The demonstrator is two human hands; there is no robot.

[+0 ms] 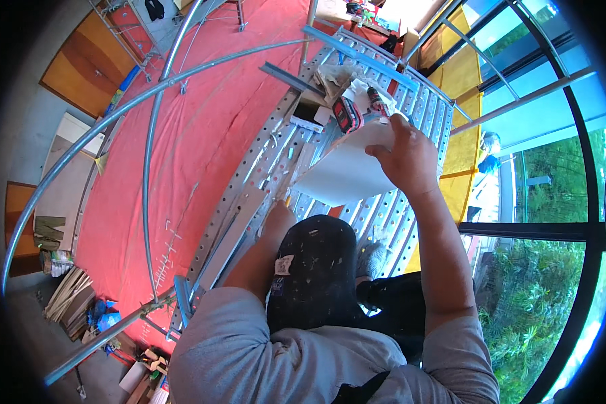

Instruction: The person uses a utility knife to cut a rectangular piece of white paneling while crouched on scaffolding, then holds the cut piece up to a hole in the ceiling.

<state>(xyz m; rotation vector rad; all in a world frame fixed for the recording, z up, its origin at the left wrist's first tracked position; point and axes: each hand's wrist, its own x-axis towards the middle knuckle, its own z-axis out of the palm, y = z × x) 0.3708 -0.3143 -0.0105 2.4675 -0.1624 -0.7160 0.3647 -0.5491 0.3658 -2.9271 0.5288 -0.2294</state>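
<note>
My right hand (404, 151) grips a white board (343, 172) by its upper right edge, holding it tilted above the perforated metal scaffold deck (229, 209). My left hand (278, 217) is low beside my black knee pad (313, 262), closed around something small and yellowish that I cannot make out; part of it is hidden by the knee. Just past the board lie a red and black tool (348, 114), another cordless tool (377, 99), a pale cloth (337, 77) and an open box (310, 114).
Metal tubes (155, 168) cross the left side above red floor sheeting (114, 222). Long metal strips (239, 232) lie along the deck's left edge. At right are railings (518, 101), a yellow panel (464, 202) and glazing. Timber offcuts (67, 299) are stacked at lower left.
</note>
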